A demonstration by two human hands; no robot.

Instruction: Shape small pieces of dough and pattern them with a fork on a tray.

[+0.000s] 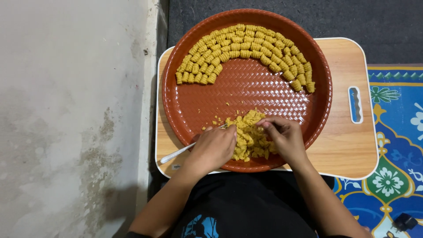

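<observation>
Left hand (213, 147) gripping a fork (178, 153); right hand (285, 135) fingers pinched narrow on dough (249, 134) heaped between both. Risk: crumbs scattering off the tray (194, 105) rim just beneath, soft pieces (246, 50) beyond getting squashed.

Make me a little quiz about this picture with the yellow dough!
1. True or false: the ridged dough pieces lie in a curved band at the far side of the tray.
2. What does the left hand hold? A) a metal utensil B) a cup C) a knife with a black handle
3. Fill in: the right hand pinches at the ____ of loose dough.

Key
1. True.
2. A: its silver handle sticks out past the tray's rim.
3. Pile, at the tray's near side. The tray sits on a wooden board.
</observation>
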